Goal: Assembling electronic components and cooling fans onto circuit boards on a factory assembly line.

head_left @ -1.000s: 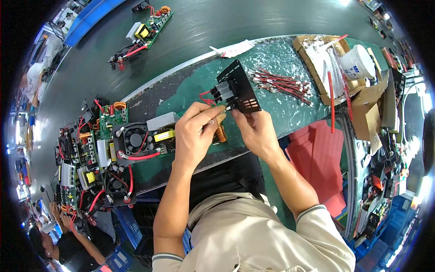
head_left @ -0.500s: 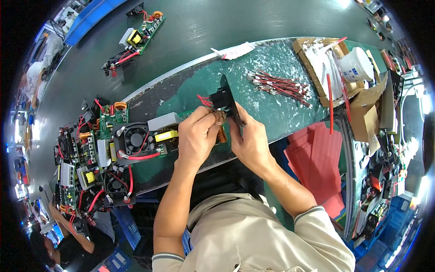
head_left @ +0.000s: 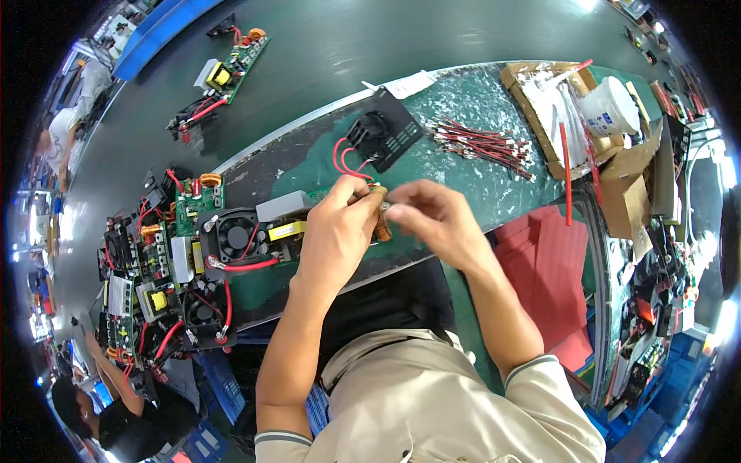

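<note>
A moment ago both hands were up around the black perforated plastic panel with its socket (head_left: 384, 130), turning it between the fingers; now that panel lies flat on the green mottled worktop (head_left: 471, 92), set down just beyond the hands and apart from them, joined to the work only by two looping red wires (head_left: 345, 160). To my eye that means the panel part is finished with for the present and attention has dropped to the wire ends at the small green circuit board with a copper-wound coil (head_left: 380, 224). The left hand (head_left: 336, 235) comes in from below with the wrist bent, fingers curled and closed on the near edge of that board, thumb uppermost. The right hand (head_left: 434, 224) reaches across from the right, thumb and forefinger pinched together on something small and pale at the board's right end; what it is, I cannot make out. A loose bundle of red terminal leads (head_left: 482, 139) lies well to the right, untouched, and a larger fan-cooled power board (head_left: 231, 235) sits just left of the left hand.
</note>
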The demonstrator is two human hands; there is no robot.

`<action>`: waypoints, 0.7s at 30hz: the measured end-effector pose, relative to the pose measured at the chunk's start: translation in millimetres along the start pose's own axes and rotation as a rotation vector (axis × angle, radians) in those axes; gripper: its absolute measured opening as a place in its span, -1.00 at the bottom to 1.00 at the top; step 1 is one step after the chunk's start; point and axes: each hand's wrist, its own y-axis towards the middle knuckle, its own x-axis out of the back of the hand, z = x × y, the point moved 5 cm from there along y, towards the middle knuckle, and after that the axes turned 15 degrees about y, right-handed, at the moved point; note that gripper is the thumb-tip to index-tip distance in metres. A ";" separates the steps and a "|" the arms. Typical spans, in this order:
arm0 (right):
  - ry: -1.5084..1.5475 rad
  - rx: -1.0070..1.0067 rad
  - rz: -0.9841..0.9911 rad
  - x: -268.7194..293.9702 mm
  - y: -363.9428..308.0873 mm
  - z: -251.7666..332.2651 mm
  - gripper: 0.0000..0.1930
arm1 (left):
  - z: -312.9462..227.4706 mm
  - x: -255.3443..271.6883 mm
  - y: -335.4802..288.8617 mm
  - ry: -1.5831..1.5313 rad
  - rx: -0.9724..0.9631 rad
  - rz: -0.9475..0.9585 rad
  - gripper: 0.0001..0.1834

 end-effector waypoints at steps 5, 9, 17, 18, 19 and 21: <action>0.004 -0.044 -0.022 -1.0 8.2 -11.3 -0.84 | -3.4 4.5 2.1 -0.097 -0.005 -0.030 -0.75; 0.307 -0.232 0.048 0.4 11.6 -18.9 -0.85 | 4.8 9.4 -0.5 -0.129 -0.022 -0.009 -0.76; -0.178 0.342 -0.292 24.8 52.9 -3.4 -0.71 | 17.5 6.3 16.7 -0.126 0.161 -0.130 -0.81; -0.212 0.212 -0.220 25.6 63.0 -8.9 -0.73 | 19.4 5.8 20.9 -0.072 0.181 -0.149 -0.81; -0.245 0.084 -0.148 25.5 69.1 -15.3 -0.74 | 20.7 5.5 23.7 -0.018 0.200 -0.168 -0.81; -0.273 0.084 -0.176 22.4 68.5 -16.0 -0.80 | 24.5 2.7 25.6 -0.013 0.219 -0.169 -0.81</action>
